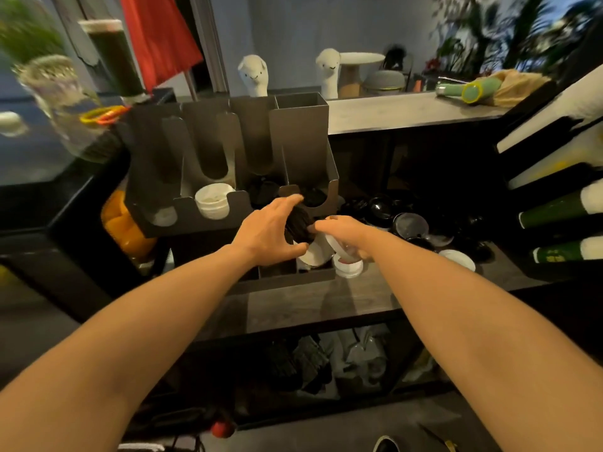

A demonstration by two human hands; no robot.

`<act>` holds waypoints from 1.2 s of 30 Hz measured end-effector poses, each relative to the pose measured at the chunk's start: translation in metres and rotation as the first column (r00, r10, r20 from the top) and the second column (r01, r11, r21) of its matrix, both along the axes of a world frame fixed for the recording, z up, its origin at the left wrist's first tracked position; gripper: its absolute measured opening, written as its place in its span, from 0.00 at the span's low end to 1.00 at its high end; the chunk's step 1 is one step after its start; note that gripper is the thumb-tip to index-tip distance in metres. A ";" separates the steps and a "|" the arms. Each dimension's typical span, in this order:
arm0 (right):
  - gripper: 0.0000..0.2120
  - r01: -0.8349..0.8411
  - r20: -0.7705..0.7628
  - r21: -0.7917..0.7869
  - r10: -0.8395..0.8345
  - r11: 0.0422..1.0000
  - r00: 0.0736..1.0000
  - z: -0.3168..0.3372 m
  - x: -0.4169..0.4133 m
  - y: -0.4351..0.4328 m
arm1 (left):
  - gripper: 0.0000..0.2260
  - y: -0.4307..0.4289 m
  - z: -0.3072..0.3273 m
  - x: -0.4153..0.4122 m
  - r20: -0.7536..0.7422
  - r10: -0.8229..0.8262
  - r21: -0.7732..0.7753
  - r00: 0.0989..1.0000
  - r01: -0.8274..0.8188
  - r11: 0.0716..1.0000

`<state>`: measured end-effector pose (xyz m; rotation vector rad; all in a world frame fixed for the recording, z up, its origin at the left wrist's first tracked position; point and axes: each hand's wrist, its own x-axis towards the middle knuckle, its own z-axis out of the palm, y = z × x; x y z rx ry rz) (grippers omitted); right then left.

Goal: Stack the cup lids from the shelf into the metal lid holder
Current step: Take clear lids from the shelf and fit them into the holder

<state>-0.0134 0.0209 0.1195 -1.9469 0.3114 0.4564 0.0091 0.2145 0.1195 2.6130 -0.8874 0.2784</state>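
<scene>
Left hand (267,230) clasps black lid stack (298,223) just before metal lid holder's (303,125) right slot; right hand (346,233) touches it, grip unclear.

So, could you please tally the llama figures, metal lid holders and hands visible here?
Llama figures: 2
Metal lid holder: 1
Hands: 2, the left hand gripping a black lid stack, and the right hand
Total: 5
</scene>
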 end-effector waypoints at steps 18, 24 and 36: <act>0.24 0.064 0.567 -0.283 0.113 0.957 0.816 0.058 0.040 -0.036 | 0.17 -0.040 0.058 0.045 0.149 0.094 0.021 0.984 -0.098 0.995; 0.36 -0.157 0.442 -0.647 0.535 0.746 0.720 0.078 0.055 -0.048 | 0.19 -0.062 0.066 0.070 0.206 0.125 0.251 0.971 -0.175 0.952; 0.20 -0.511 -0.165 -0.791 0.687 0.336 0.708 0.097 0.098 -0.027 | 0.31 -0.084 0.054 0.101 0.010 0.269 0.565 0.963 -0.227 0.793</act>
